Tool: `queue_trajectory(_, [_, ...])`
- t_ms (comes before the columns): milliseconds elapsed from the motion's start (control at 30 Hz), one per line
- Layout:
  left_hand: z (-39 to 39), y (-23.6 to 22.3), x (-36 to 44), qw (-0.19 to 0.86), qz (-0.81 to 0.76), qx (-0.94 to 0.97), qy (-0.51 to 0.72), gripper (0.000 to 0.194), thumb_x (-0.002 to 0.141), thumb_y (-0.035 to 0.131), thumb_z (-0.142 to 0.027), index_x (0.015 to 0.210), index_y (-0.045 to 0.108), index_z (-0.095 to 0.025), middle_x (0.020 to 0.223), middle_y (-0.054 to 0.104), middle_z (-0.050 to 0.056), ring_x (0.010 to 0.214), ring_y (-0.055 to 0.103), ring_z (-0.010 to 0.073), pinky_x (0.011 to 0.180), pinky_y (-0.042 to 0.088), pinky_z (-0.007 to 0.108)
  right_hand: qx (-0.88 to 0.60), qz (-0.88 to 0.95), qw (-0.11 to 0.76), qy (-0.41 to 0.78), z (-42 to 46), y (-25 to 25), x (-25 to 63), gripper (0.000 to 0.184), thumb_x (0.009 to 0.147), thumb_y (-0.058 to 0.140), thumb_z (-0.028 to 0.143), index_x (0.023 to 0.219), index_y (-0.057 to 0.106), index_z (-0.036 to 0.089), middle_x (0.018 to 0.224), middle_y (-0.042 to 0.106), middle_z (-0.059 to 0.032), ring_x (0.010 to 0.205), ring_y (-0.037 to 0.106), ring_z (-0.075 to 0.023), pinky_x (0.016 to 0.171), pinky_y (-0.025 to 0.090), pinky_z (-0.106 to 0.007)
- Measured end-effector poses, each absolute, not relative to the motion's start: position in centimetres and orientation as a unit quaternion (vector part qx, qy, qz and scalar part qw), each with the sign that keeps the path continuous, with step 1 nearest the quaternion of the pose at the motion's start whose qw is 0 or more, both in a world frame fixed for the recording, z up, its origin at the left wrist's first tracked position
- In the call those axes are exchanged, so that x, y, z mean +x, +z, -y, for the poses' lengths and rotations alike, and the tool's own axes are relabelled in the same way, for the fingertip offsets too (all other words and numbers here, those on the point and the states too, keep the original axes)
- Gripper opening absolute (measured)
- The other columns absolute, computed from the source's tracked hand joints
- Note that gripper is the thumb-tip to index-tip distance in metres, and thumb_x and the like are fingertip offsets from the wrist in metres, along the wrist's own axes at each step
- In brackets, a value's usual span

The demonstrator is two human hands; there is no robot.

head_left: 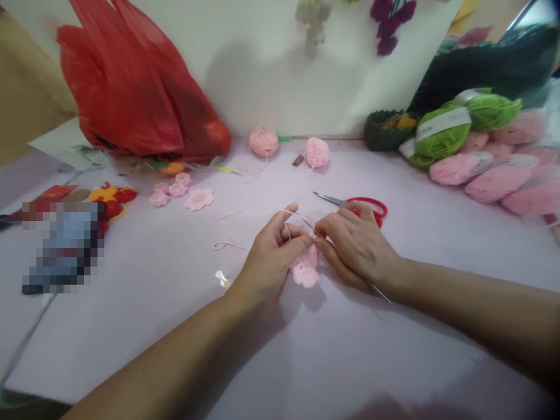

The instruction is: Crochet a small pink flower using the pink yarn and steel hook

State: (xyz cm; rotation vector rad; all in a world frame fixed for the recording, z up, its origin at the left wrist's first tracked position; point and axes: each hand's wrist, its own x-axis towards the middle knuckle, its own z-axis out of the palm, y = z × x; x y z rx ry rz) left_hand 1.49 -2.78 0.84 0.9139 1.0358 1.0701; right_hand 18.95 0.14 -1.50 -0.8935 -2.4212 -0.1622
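Note:
A pink crochet flower (305, 273) hangs below the fingertips of my left hand (273, 254), which pinches its upper edge. Pale pink yarn (227, 243) runs from the table up over the raised left index finger. My right hand (356, 242) is closed around a thin metal crochet hook (384, 294); its shaft end sticks out under the wrist, and its tip meets the yarn at the flower's top. Both hands almost touch there. Red-handled scissors (380, 205) lie just beyond my right hand. Fingers partly hide the stitches.
Two pink yarn balls (263, 142) sit at the back by a white board. Finished pink flowers (200, 199) lie left of them, near a red plastic bag (131, 87). Green skeins (444, 133) and pink skeins (501, 175) are piled at right. A blurred-out device (65, 248) stands at left.

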Motion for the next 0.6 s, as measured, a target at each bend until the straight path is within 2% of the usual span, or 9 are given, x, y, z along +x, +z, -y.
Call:
queue_trajectory(100, [2.5,1.3,1.1,0.705,-0.439,0.327,0.451,0.067,0.076,0.073,-0.014,0.139,0.049,-0.017,0.071,0.055,-0.006,0.057,0.051,0.0074,0.056,0.040,0.022,-0.318,0.898,0.300,-0.042,-0.1,-1.4,19.1,0.016,0.101,0.038,0.023,0.090,0.050,0.019,0.076,0.061,-0.0022,0.070,0.051,-0.0190,0.088,0.036,-0.044])
queue_trajectory(200, [2.1,1.9,0.5,0.725,-0.437,0.294,0.444,0.064,0.073,0.075,-0.011,0.133,0.055,-0.016,0.072,0.058,-0.005,0.059,0.054,0.0075,0.059,0.041,0.022,-0.284,0.899,0.332,-0.017,-0.3,-1.2,19.3,0.013,0.100,0.039,0.021,0.091,0.048,0.020,0.076,0.060,-0.0008,0.071,0.051,-0.0177,0.090,0.036,-0.044])
queue_trajectory(367, [1.8,2.4,-0.3,0.725,-0.436,0.281,0.453,0.059,0.072,0.073,-0.009,0.129,0.059,-0.014,0.073,0.060,-0.002,0.059,0.055,0.0076,0.057,0.042,0.021,-0.250,0.907,0.338,-0.015,-0.6,-1.1,19.8,0.010,0.099,0.041,0.019,0.090,0.046,0.020,0.075,0.057,-0.0007,0.069,0.050,-0.0170,0.090,0.037,-0.045])
queue_trajectory(467, [1.6,2.6,-0.6,0.717,-0.447,0.275,0.458,0.060,0.071,0.074,-0.011,0.129,0.059,-0.013,0.082,0.065,0.002,0.064,0.058,0.0095,0.058,0.044,0.021,-0.238,0.910,0.340,-0.006,-0.7,-1.0,20.0,0.009,0.097,0.042,0.018,0.090,0.047,0.020,0.074,0.055,-0.0003,0.068,0.048,-0.0163,0.090,0.038,-0.046])
queue_trajectory(533, [1.5,2.7,-0.9,0.712,-0.456,0.272,0.459,0.059,0.070,0.074,-0.011,0.128,0.061,-0.012,0.089,0.068,0.006,0.068,0.060,0.0115,0.059,0.046,0.022,-0.228,0.910,0.345,0.015,-0.7,-0.9,20.1,0.009,0.097,0.042,0.016,0.089,0.046,0.020,0.075,0.054,0.0001,0.068,0.047,-0.0156,0.090,0.038,-0.045])
queue_trajectory(600, [1.4,2.8,-1.2,0.715,-0.458,0.261,0.459,0.056,0.071,0.072,-0.011,0.126,0.063,-0.012,0.089,0.067,0.006,0.069,0.059,0.0114,0.059,0.046,0.022,-0.216,0.911,0.348,0.054,-0.7,-0.6,20.1,0.010,0.097,0.042,0.015,0.090,0.046,0.020,0.076,0.054,0.0002,0.068,0.047,-0.0153,0.090,0.039,-0.044])
